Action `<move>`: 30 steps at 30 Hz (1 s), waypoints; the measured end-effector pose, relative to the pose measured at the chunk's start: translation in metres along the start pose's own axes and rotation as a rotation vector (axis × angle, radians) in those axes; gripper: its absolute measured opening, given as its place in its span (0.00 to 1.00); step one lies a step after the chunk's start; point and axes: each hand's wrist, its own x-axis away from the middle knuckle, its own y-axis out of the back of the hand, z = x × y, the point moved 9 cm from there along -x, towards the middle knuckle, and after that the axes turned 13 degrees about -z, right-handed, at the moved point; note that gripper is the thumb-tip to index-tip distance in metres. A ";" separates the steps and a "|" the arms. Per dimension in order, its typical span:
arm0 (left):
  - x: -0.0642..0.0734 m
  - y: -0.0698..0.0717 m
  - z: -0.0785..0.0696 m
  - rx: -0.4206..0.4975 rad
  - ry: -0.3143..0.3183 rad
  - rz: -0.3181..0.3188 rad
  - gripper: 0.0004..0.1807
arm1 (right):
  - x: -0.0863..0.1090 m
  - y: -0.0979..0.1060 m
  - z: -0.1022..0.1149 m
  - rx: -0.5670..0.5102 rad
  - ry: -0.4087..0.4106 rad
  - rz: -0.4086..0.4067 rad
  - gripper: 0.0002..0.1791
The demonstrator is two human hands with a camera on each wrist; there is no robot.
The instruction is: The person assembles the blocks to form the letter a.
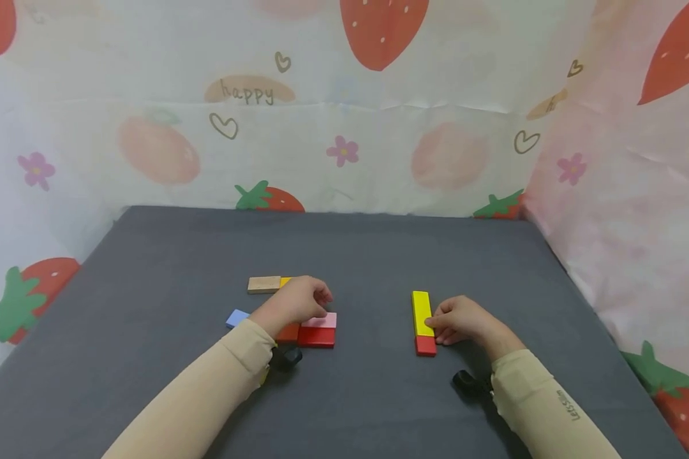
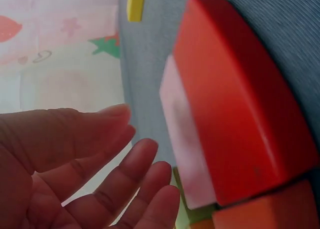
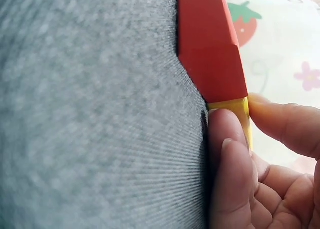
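My right hand (image 1: 467, 322) pinches a long yellow block (image 1: 421, 309), its thumb on top and fingers along the right side. A small red block (image 1: 425, 346) lies end to end with it on the near side. To the left, my left hand (image 1: 298, 303) hovers over a cluster of blocks, fingers loosely bent, with nothing between thumb and fingers in the left wrist view. Just below that hand lie a pink block (image 1: 321, 320), a longer red block (image 1: 317, 338) and an orange block (image 1: 288, 333), side by side. Hand and sleeve hide part of the cluster.
Behind the left hand are a wooden block (image 1: 263, 285) and a partly hidden yellow block (image 1: 285, 280). A blue block (image 1: 237, 317) shows left of the wrist. Dark grey cloth (image 1: 373, 255) covers the table, with a strawberry-print curtain (image 1: 379, 172) along its back and sides.
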 end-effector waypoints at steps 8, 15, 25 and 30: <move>0.002 -0.001 0.001 -0.104 -0.033 0.031 0.15 | -0.005 0.002 -0.001 -0.011 -0.012 -0.004 0.10; 0.004 -0.005 -0.002 -0.205 -0.076 0.037 0.17 | -0.003 0.003 0.001 -0.025 -0.002 0.012 0.11; 0.008 -0.009 -0.001 -0.222 -0.092 0.034 0.11 | 0.001 0.001 -0.001 -0.031 -0.009 -0.001 0.11; 0.012 -0.011 -0.005 -0.243 -0.118 0.041 0.11 | -0.001 0.002 -0.004 -0.029 -0.010 -0.010 0.11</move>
